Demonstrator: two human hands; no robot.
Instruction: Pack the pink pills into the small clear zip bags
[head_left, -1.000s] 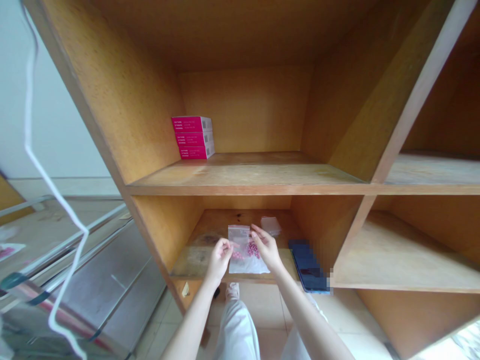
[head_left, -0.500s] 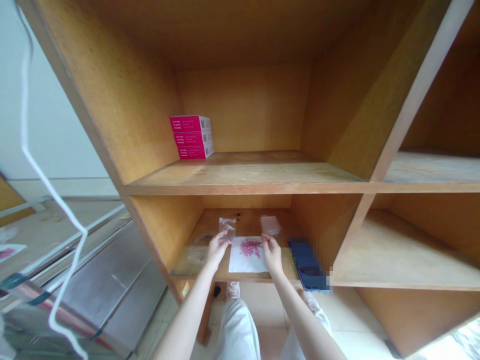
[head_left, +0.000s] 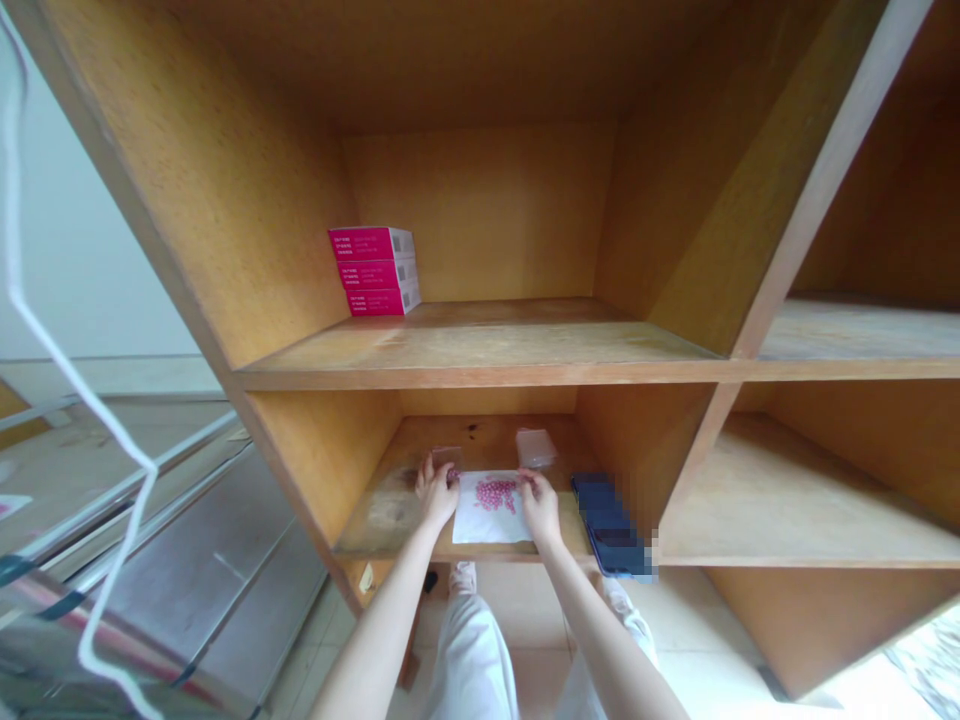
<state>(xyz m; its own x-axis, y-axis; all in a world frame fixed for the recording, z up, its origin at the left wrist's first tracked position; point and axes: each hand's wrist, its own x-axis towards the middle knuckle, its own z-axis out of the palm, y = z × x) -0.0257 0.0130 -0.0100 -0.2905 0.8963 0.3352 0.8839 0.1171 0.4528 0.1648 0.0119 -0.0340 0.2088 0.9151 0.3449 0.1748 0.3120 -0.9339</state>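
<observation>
The right hand (head_left: 538, 510) is resting its slightly open fingers beside the loose, easily rolling pink tablets (head_left: 496, 494) on a white paper sheet (head_left: 487, 527), while the left hand (head_left: 438, 497) is hiding whether its fingers grip the limp clear plastic bag (head_left: 446, 457).

Three pink cardboard boxes (head_left: 372, 272) are counted in a single stack toward the left of the upper shelf (head_left: 480, 345), and two hands are seen at lower centre, one left hand (head_left: 437, 495) and one right hand (head_left: 538, 507). On the lower shelf, two clear plastic bags are found, one bag (head_left: 446, 458) left of centre and one bag (head_left: 536, 449) further right, with one white paper sheet (head_left: 491, 508) and one dark phone (head_left: 609, 525) beside it. One heap of pink tablets (head_left: 496, 494) is held on the sheet, where several dozen appear to lie, though they are too bunched to be counted exactly.
</observation>
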